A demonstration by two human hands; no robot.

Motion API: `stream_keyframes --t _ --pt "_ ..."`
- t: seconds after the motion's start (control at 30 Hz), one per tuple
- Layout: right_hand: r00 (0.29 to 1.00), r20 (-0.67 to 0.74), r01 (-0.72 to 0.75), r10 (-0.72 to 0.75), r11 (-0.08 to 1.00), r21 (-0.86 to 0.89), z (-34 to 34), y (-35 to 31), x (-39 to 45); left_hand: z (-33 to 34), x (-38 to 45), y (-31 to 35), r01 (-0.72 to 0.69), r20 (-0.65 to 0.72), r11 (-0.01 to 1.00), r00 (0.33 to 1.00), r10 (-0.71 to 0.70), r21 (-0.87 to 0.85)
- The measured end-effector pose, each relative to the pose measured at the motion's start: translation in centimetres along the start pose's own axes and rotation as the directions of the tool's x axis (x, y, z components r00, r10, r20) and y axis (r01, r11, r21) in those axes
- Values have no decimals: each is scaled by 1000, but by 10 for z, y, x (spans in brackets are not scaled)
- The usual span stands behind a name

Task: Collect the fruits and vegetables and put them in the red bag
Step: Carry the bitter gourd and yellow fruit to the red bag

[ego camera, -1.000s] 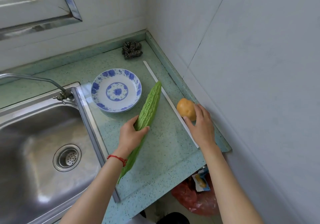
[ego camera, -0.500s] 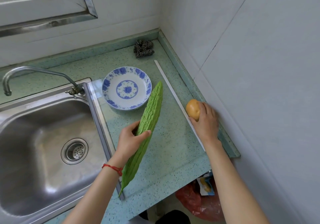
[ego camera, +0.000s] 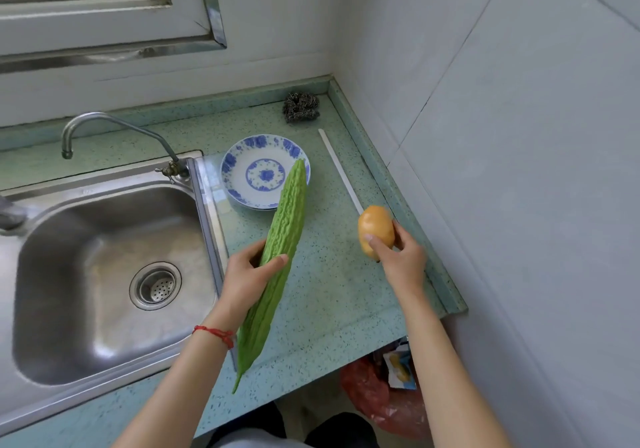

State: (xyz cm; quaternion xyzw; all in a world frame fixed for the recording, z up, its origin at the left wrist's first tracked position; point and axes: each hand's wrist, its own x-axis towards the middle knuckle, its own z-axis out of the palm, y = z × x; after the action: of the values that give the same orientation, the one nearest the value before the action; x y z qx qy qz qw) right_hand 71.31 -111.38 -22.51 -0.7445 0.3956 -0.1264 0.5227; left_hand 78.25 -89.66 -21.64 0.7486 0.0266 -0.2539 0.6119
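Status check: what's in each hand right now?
Left hand grips bitter gourd. Right hand grips potato. Red bag below counter edge, nothing blocking.

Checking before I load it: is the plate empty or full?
Empty: the plate shows its bare blue pattern. The gourd only crosses over its rim.

**No readable text**

I can read no words, brands or numbers from here. The only printed thing I see is a small packet [ego camera: 398,369] at the mouth of the red bag [ego camera: 377,399] below the counter, and its print is too small and blurred to read.
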Motion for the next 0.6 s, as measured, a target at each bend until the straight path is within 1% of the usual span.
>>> stream_keyframes --t 0.1,0.23,0.43,0.6 --pt "996 87 -14 4 993 113 -6 1 -19 -1 -23 -7 18 -65 997 998 -22 -71" --pt "984 176 -27 -9 980 199 -14 5 -42 -1 -55 -15 23 -145 988 988 -45 -151" --pt "945 321 -16 -56 976 216 -26 17 -76 -2 -115 -40 -10 -291 975 955 -56 -223" --pt "905 420 -32 -64 976 217 -21 20 -104 -14 -166 -58 -62 -422 963 905 -56 -262"
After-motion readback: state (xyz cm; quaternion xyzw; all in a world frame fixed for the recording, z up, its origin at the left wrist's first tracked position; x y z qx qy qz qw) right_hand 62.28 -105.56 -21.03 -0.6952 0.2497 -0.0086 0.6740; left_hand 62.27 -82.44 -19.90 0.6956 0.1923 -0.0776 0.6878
